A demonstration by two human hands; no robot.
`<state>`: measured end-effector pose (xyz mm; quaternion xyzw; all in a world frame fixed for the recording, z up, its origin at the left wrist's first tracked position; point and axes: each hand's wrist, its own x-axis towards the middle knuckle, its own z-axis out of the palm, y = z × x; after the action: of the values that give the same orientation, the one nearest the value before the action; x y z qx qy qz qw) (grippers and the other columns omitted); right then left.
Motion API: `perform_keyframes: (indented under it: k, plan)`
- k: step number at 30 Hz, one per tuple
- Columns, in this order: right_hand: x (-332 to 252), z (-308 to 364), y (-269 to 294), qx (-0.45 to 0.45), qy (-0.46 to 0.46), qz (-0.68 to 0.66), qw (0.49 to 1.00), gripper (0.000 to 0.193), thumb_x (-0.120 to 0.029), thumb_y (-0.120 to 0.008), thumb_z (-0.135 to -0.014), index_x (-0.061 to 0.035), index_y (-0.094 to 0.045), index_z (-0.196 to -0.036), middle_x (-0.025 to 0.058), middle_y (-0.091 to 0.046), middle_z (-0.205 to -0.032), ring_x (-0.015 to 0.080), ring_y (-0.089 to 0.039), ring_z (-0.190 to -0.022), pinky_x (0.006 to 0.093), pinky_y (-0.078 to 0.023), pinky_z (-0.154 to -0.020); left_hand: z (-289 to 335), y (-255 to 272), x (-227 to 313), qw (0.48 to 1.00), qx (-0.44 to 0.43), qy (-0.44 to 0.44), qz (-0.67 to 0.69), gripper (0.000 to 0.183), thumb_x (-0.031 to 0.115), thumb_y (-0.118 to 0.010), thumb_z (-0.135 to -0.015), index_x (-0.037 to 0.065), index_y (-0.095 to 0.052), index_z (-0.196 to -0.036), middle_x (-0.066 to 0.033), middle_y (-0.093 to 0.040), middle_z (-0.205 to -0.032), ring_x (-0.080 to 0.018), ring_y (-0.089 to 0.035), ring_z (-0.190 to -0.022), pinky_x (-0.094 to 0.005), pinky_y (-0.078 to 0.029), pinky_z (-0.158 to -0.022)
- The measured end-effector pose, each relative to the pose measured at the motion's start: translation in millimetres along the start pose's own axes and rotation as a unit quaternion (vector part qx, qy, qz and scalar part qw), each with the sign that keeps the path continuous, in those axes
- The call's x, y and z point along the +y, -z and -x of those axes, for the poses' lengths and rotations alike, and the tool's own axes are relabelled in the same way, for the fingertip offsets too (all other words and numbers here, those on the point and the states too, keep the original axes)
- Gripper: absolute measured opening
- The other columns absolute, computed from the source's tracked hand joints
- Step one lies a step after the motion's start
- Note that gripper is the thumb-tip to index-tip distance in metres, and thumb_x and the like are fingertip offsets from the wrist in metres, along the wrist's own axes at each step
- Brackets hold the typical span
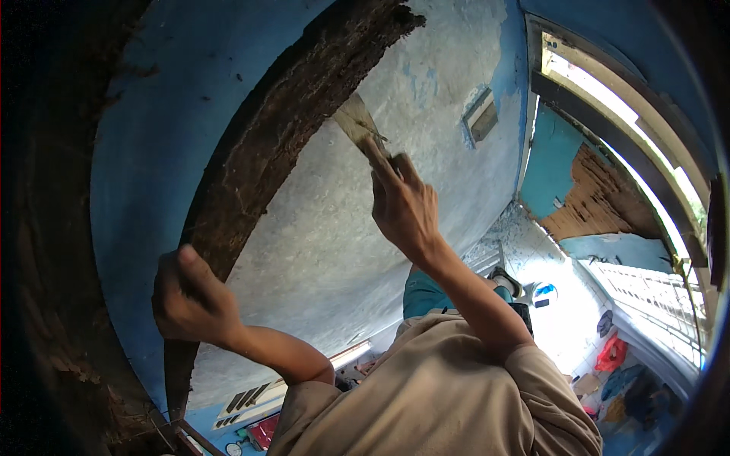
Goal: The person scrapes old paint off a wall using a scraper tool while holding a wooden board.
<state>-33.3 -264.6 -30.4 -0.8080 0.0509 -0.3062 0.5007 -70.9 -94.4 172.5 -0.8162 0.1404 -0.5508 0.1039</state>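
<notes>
My right hand (407,205) is closed around a scraper with a flat, worn, pale blade (353,120). Its index finger stretches along the tool, and the blade's tip meets the ragged lower edge of a dark wooden beam (262,144). This beam curves across the upper left of the view, its surface rough, crumbling and broken at the far end. On the beam's lower left part, my left hand (194,300) grips the wood with the thumb up; some of its fingers are hidden in shadow. Behind both hands is a whitish wall (327,220) with patches of blue paint.
A small rectangular box (480,116) is fixed to the wall right of my right hand. A barred window opening (593,83) and a peeling teal panel (551,167) stand at the right. Well below, a red bag (610,353) and scattered items lie on the floor.
</notes>
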Motion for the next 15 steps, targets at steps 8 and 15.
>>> perform_keyframes:
  k: [8, 15]
  plan:
    - [0, 10, -12, 0.010, 0.019, -0.052, 0.998, 0.058, -0.005, -0.055, -0.089, -0.0216, -0.041, -0.142, 0.0154, -0.056, -0.091, 0.0328, -0.060, -0.058, 0.0418, -0.050, -0.046, -4, 3, -7, 1.000, 0.007, -0.007, -0.028, 0.052, 0.046, -0.049, -0.096, 0.012, -0.056, -0.058, -0.0049, -0.051, -0.051, -0.0227, -0.048, -0.044, -0.0348, -0.030, -0.044]
    - [4, 28, -19, -0.024, -0.035, -0.097, 0.994, 0.052, -0.005, -0.055, -0.090, -0.0180, -0.046, -0.140, 0.0211, -0.056, -0.085, 0.0409, -0.059, -0.068, 0.0463, -0.048, -0.057, 1, 3, -6, 1.000, 0.017, -0.010, -0.005, 0.053, 0.045, -0.049, -0.096, 0.011, -0.052, -0.055, -0.0053, -0.049, -0.050, -0.0232, -0.047, -0.043, -0.0348, -0.030, -0.044]
